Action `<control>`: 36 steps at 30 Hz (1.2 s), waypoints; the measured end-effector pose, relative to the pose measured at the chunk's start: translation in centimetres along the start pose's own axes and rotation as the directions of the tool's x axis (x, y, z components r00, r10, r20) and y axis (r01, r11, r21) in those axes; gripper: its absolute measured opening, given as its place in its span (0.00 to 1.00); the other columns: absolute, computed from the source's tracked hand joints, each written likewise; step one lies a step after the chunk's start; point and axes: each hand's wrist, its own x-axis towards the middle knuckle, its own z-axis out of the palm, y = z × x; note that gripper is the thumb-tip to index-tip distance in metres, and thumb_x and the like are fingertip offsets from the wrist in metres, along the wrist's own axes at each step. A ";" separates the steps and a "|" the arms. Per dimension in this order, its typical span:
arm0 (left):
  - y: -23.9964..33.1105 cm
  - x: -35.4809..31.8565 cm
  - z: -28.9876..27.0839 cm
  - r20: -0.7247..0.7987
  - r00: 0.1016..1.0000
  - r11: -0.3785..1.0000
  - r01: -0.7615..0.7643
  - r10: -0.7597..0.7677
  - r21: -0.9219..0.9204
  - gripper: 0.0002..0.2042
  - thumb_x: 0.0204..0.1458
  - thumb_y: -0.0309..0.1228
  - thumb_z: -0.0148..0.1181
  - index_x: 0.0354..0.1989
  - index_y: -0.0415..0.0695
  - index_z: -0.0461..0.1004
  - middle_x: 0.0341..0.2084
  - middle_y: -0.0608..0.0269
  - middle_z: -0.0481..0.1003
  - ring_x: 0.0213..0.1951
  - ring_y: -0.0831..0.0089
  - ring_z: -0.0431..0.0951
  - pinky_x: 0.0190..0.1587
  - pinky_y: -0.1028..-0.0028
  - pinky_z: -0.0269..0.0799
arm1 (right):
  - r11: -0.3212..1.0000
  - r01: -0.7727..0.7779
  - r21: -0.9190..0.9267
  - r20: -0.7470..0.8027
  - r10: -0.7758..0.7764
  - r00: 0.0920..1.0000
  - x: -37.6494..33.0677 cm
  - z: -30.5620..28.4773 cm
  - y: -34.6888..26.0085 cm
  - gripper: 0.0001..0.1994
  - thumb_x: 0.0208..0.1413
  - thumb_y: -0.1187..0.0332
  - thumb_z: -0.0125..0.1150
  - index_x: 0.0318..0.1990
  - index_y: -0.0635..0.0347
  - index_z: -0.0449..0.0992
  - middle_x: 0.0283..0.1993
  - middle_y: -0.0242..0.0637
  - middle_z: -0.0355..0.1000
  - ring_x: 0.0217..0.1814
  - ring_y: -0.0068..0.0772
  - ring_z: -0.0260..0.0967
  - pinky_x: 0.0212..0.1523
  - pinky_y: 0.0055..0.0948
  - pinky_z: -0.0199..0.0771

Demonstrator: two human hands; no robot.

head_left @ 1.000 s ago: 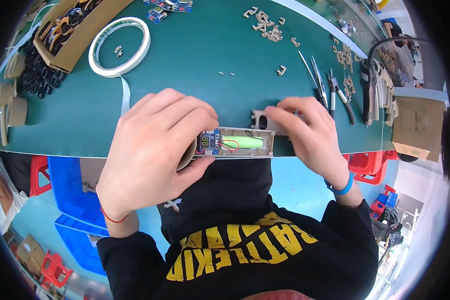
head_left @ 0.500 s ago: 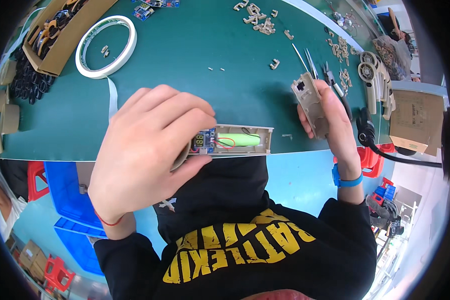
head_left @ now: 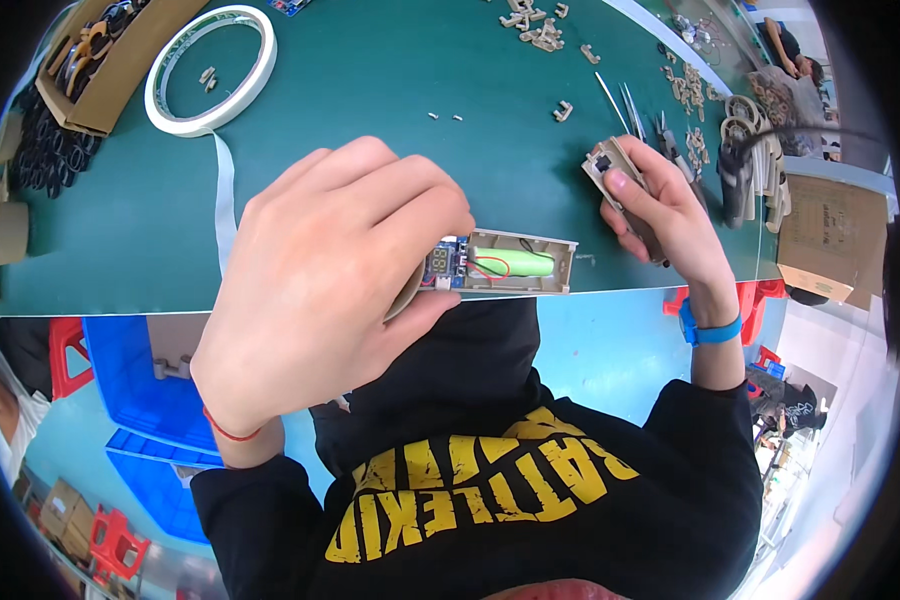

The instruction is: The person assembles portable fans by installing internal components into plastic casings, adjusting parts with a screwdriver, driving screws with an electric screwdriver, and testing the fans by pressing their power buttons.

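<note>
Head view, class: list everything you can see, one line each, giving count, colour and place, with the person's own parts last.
Table: one, dark green, across the upper half.
Tape roll: one, white, upper left on the table.
Open case: one, beige, at the table's near edge; holds a green battery and a small circuit board.
Cover piece: one, beige, right of the case.
Small clips: several, beige, top centre.
Cardboard box: one, brown, far right.
Crates: blue, below the table at left.
Left hand: holds the case.
Right hand: grips the cover piece.
</note>
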 end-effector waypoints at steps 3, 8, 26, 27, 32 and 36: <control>0.1 -0.1 0.0 -0.006 1.000 1.000 0.003 -0.003 0.005 0.21 0.26 0.24 0.72 0.34 0.44 0.74 0.38 0.66 0.77 0.35 0.64 0.73 0.38 0.69 0.70 | 0.990 -0.031 -0.137 -0.006 0.031 1.000 -0.2 0.1 -0.7 0.10 0.68 0.64 0.48 0.51 0.56 0.68 0.23 0.26 0.65 0.17 0.12 0.57 0.16 0.14 0.54; -0.2 -0.2 0.0 -0.028 0.999 0.999 -0.023 0.021 -0.048 0.24 0.26 0.27 0.73 0.39 0.44 0.75 0.41 0.64 0.76 0.38 0.61 0.74 0.40 0.68 0.71 | 0.914 0.266 -0.307 0.032 -0.270 0.962 -2.6 2.0 -2.0 0.18 0.68 0.65 0.44 0.62 0.55 0.67 0.33 0.33 0.68 0.31 0.19 0.63 0.30 0.21 0.65; -0.9 -0.5 1.0 -0.204 0.979 0.992 -0.023 -0.002 -0.121 0.38 0.22 0.44 0.80 0.47 0.39 0.75 0.43 0.56 0.75 0.39 0.65 0.76 0.41 0.72 0.72 | 0.449 0.629 -0.634 0.094 -0.763 0.639 -1.5 9.6 -1.2 0.25 0.33 0.71 0.75 0.46 0.58 0.80 0.41 0.36 0.72 0.37 0.36 0.70 0.34 0.30 0.73; -0.9 -0.5 1.1 -0.200 0.980 0.992 -0.023 -0.003 -0.126 0.38 0.22 0.44 0.80 0.47 0.39 0.75 0.43 0.56 0.75 0.39 0.65 0.76 0.41 0.72 0.72 | 0.434 0.620 -0.654 0.097 -0.765 0.637 -1.5 9.6 -1.3 0.24 0.33 0.71 0.75 0.45 0.59 0.80 0.40 0.36 0.73 0.36 0.36 0.71 0.34 0.30 0.73; -0.5 -0.5 0.6 -0.200 0.980 0.992 -0.007 -0.019 -0.130 0.39 0.19 0.44 0.80 0.46 0.40 0.75 0.43 0.56 0.75 0.38 0.66 0.75 0.40 0.73 0.72 | 0.445 0.648 -0.618 0.060 -0.795 0.604 -0.8 10.5 -1.4 0.23 0.33 0.69 0.76 0.42 0.61 0.80 0.39 0.36 0.74 0.37 0.37 0.73 0.33 0.31 0.75; -0.4 -0.4 0.7 -0.212 0.977 0.989 -0.005 -0.026 -0.145 0.35 0.21 0.39 0.80 0.45 0.40 0.76 0.40 0.58 0.76 0.36 0.67 0.75 0.40 0.73 0.71 | 0.443 0.638 -0.630 0.090 -0.774 0.627 -0.8 10.3 -1.4 0.24 0.34 0.68 0.76 0.44 0.60 0.79 0.42 0.38 0.74 0.40 0.38 0.74 0.37 0.32 0.76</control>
